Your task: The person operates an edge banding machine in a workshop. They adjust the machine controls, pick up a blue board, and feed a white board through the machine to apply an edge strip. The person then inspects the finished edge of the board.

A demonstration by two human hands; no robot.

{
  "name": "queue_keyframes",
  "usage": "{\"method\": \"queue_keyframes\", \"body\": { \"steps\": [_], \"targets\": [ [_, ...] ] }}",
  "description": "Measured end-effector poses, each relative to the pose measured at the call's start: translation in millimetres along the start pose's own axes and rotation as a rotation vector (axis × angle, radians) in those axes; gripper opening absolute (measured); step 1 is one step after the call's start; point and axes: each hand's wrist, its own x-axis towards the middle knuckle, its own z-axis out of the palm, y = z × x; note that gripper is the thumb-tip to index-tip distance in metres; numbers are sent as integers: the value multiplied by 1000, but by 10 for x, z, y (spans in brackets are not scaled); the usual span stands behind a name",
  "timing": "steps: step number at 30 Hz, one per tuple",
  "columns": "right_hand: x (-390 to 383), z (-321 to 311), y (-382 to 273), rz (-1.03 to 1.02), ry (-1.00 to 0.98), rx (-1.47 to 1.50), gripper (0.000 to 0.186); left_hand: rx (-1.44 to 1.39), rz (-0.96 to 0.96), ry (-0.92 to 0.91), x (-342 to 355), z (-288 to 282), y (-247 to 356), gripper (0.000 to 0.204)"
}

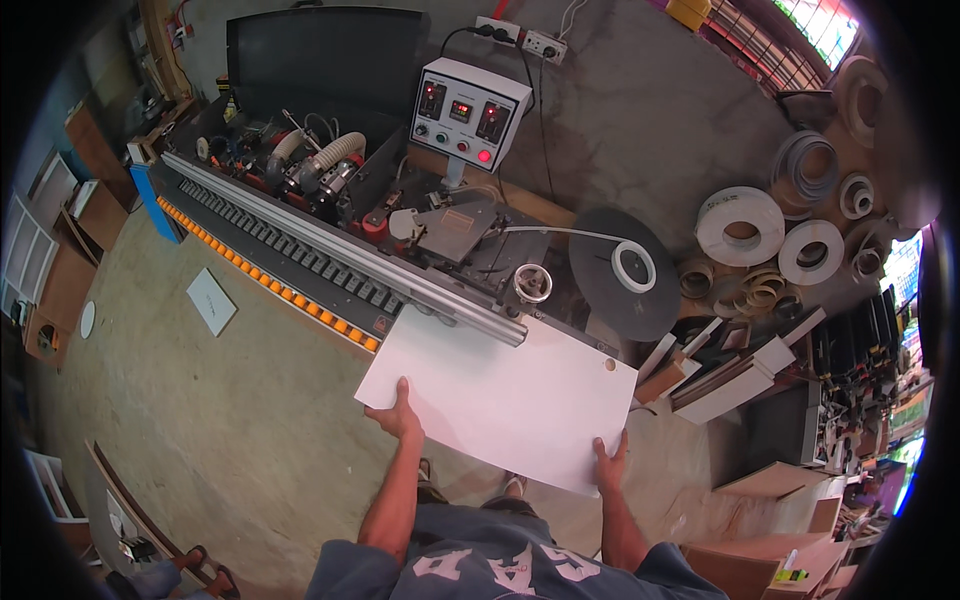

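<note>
A white rectangular panel [500, 400] with a round hole near its far right corner lies partly on the edge banding machine [300, 250], its far edge under the metal pressure beam. My left hand [398, 413] grips the panel's near left corner, thumb on top and fingers underneath. At the near right corner my right hand [610, 465] holds the panel's right edge, thumb on the face. Fingers below the panel are hidden. Just beyond the panel stand a handwheel [532, 284] and a dark round reel plate [625, 275] carrying a white roll of edge tape [634, 267].
Orange rollers [270, 276] line the machine's near side. A control box [470, 112] with lit displays rises behind. Tape rolls [740, 226] hang or lean at the right, above stacked board offcuts [735, 380]. A small white board [212, 301] lies on the floor. Another person's feet [205, 570] show lower left.
</note>
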Motion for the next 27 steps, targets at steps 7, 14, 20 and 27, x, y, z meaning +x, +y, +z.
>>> {"method": "queue_keyframes", "body": {
  "steps": [7,14,20,27],
  "targets": [
    [-25,248,-3,-70,23,39,81,-7,12,10,164,15,136,90],
    [-49,411,-60,-66,-31,180,80,-51,37,19,332,19,174,87],
    [-25,303,-128,-93,-193,-3,98,43,23,56,523,14,200,83],
    [-965,121,-652,-440,-240,-838,110,16,-26,65,686,29,335,82]
  ]
}}
